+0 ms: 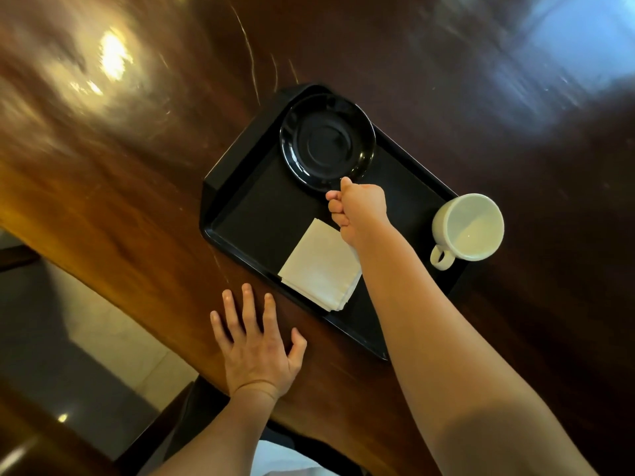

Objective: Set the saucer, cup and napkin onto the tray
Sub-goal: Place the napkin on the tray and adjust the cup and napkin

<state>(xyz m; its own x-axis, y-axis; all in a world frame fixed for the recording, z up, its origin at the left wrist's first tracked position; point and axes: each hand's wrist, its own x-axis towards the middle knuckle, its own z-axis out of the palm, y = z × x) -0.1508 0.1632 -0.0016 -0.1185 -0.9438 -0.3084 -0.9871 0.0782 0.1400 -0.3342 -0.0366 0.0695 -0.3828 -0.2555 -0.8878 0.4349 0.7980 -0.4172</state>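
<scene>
Our right hand [359, 209] is closed in a pinch on the near rim of the black saucer [327, 140], with the thumb on top of the rim and the other fingers curled under it. We cannot tell if the saucer already rests flat or is held slightly above the surface. It is over the far corner of the black tray [240, 214]. Our left hand [256, 341] lies open and flat on the brown wooden table [137, 187], fingers spread, near the front edge of the tray but not touching it, and it holds nothing. We see the white folded napkin [319, 266] on the tray, close to its near edge, partly under our right forearm. The white cup [469, 226] stands at the right edge of the tray, with its handle turned toward us. From this view we cannot tell whether the cup is on the tray or on the table just beside it.
</scene>
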